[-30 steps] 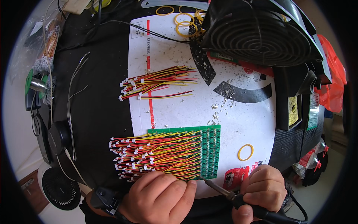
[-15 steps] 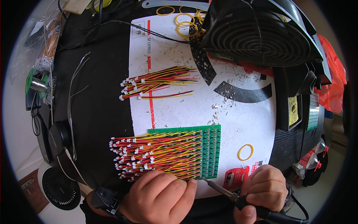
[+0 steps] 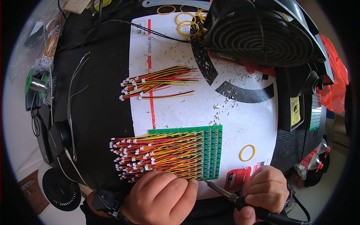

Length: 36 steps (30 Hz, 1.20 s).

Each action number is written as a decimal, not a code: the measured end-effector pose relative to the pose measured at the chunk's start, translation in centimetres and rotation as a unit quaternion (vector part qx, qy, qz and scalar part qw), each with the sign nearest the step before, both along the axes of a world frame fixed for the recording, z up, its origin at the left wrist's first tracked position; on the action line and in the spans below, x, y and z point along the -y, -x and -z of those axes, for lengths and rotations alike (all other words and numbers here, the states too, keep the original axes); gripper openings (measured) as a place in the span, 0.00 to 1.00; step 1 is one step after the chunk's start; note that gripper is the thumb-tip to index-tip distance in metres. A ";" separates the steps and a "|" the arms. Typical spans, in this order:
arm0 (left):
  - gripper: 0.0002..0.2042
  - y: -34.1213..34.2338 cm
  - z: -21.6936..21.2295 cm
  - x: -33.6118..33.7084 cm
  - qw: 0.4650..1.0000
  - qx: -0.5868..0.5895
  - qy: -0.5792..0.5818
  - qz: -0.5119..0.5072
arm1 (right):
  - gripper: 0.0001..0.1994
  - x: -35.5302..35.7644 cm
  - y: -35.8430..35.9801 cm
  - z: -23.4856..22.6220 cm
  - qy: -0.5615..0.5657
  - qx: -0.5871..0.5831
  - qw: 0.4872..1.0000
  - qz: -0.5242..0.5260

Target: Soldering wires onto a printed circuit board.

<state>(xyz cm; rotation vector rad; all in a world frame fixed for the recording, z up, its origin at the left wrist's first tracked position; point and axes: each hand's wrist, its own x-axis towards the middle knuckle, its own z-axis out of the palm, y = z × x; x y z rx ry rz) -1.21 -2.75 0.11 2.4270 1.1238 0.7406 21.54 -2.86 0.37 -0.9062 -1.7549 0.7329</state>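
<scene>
My right hand [image 3: 269,187] is wrapped round the handle of a soldering iron [image 3: 222,190]. The iron's tip meets the lower edge of a green circuit board [image 3: 212,153], just beside my left fingertips. Rows of red, yellow and black connector wires [image 3: 168,153] run leftward from the board, white plugs at their far ends. My left hand [image 3: 161,197] is closed at the board's lower left, its thumb and index finger pinching wires at the edge; the palm side and most of what it holds are hidden.
A loose bundle of connector wires [image 3: 157,81] lies behind the board on a white sheet [image 3: 172,48] strewn with solder bits. A black fan unit [image 3: 262,41] stands back right, beside a sponge holder [image 3: 296,110]. Left are a solder spool [image 3: 37,84] and rubber bands [image 3: 247,153] lie right.
Both hands stay nearly in place. The soldering iron has shifted very slightly left, its tip closer to my left fingertips.
</scene>
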 end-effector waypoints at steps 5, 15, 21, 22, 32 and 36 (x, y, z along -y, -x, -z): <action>0.04 0.0 -0.4 -0.1 1.000 -0.007 0.001 0.002 | 0.13 1.1 0.4 0.4 0.008 0.018 0.999 0.040; 0.04 0.1 -0.5 -0.4 1.000 -0.006 0.010 0.015 | 0.10 -0.1 0.2 0.1 -0.008 -0.012 1.000 0.007; 0.08 -0.1 0.7 0.2 1.000 -0.007 -0.004 0.006 | 0.10 0.6 0.2 1.0 -0.048 -0.065 0.995 0.066; 0.08 -0.2 0.7 0.2 1.000 -0.007 -0.003 0.007 | 0.11 0.7 0.3 1.0 -0.058 -0.063 0.993 0.081; 0.08 -0.3 0.4 0.2 1.000 -0.011 0.004 0.000 | 0.10 0.2 -0.3 -0.3 -0.008 -0.011 1.000 0.021; 0.07 -0.2 0.5 0.0 1.000 -0.011 -0.006 0.009 | 0.09 0.0 -0.1 -0.1 -0.006 -0.006 1.000 0.007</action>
